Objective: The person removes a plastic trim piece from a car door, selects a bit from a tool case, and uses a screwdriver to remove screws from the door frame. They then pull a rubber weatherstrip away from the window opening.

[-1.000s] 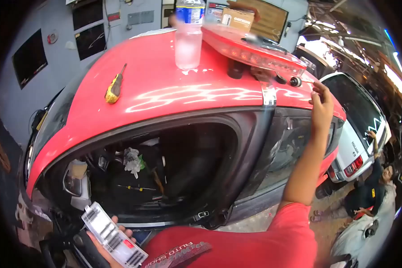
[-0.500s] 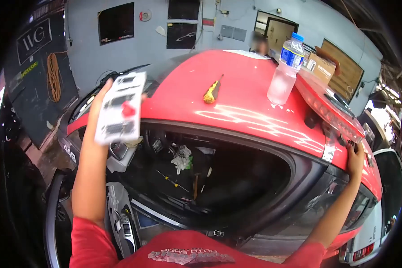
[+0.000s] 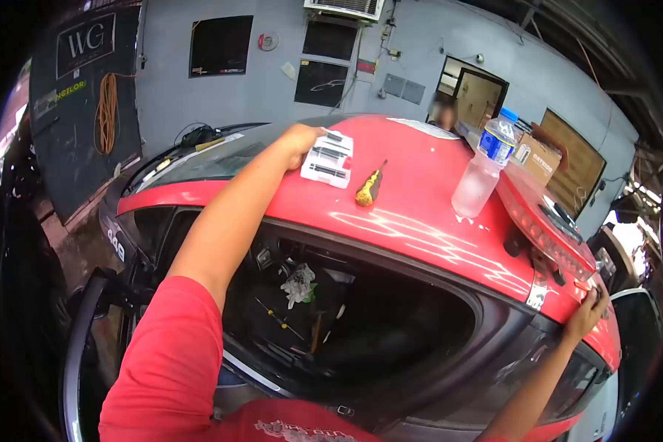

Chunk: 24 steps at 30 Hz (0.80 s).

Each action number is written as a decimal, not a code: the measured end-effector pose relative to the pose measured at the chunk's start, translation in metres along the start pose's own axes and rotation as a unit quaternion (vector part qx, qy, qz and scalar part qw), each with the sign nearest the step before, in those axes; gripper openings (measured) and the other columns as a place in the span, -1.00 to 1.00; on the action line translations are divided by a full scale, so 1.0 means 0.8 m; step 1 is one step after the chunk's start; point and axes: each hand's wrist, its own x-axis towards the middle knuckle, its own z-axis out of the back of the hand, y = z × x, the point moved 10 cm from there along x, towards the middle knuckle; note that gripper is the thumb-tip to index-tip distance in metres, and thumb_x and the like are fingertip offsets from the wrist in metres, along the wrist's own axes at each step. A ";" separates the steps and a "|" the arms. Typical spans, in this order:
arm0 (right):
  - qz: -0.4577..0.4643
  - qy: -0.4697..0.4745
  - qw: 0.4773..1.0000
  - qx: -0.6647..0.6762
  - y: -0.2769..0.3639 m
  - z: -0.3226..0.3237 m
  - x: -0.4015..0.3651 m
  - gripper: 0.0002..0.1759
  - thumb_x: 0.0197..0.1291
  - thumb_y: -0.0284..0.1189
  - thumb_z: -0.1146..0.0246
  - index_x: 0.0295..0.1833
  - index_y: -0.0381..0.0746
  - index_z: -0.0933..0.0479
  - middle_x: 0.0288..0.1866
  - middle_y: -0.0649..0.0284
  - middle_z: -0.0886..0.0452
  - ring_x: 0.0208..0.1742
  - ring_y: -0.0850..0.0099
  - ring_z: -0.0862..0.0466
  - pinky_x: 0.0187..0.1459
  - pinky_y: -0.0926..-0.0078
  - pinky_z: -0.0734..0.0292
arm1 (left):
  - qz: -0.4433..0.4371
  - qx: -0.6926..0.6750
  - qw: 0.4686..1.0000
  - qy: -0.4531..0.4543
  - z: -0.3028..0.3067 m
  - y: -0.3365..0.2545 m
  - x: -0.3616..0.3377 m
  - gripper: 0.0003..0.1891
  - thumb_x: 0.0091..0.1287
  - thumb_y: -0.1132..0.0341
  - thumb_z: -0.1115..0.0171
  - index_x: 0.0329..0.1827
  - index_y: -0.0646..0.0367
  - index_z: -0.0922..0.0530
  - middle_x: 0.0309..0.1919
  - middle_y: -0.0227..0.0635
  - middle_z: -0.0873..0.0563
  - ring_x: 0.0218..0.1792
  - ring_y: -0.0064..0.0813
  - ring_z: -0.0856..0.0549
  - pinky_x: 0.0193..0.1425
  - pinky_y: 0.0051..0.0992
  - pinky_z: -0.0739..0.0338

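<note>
the clear case [image 3: 328, 160] could have slid down the curved red roof [image 3: 420, 173] had the left hand [image 3: 300, 144] let go, and the screwdriver [image 3: 370, 188], lying just beyond the case from that grip, could have rolled if nudged; a knock could also have tipped the bottle [image 3: 482, 175], which stood between the two hands. the left arm reached forward, its fingers pinching the case by the edge nearest the hand; whether the case touched the roof was unclear. the right hand [image 3: 588, 312] stretched out sideways, fingers bent just beside the light bar [image 3: 541, 225], at a small orange piece [image 3: 583, 286]; whether they pinched it i could not tell
</note>
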 end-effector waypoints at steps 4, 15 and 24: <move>-0.155 -0.085 0.942 0.285 -0.021 0.047 -0.041 -0.58 0.77 -0.28 -0.14 0.47 -0.33 -0.54 0.39 0.10 -0.68 0.36 0.25 -0.69 0.41 0.27 -0.56 | -0.049 0.269 0.960 -0.062 0.006 -0.016 0.021 -0.56 0.69 0.13 -0.31 0.20 0.47 -0.70 -0.06 -0.04 -0.88 -0.11 -0.24 -0.91 -0.12 -0.18 -0.81; -0.100 0.346 0.802 0.477 0.365 -0.102 -0.382 -0.54 0.51 -0.04 -0.43 -0.03 -0.27 -0.63 -0.02 0.08 -0.56 -0.10 0.18 -0.80 -0.08 0.08 -0.85 | -0.284 0.336 0.878 -0.188 -0.002 -0.144 -0.210 -0.38 0.55 -0.08 -0.43 0.42 0.27 -0.72 0.24 0.01 -0.87 0.25 -0.17 -0.83 0.39 -0.22 -0.66; -0.224 0.610 0.573 0.500 0.480 -0.188 -0.604 -0.76 0.55 -0.49 -0.39 0.21 -0.35 -0.76 0.22 0.09 -0.74 0.27 0.30 -0.71 0.30 0.35 -0.60 | -0.035 0.069 0.976 0.202 -0.039 0.236 -0.529 -0.14 0.56 0.33 -0.48 0.86 0.10 -0.22 0.60 -0.18 -0.50 0.51 -0.33 -0.59 0.47 -0.23 -0.66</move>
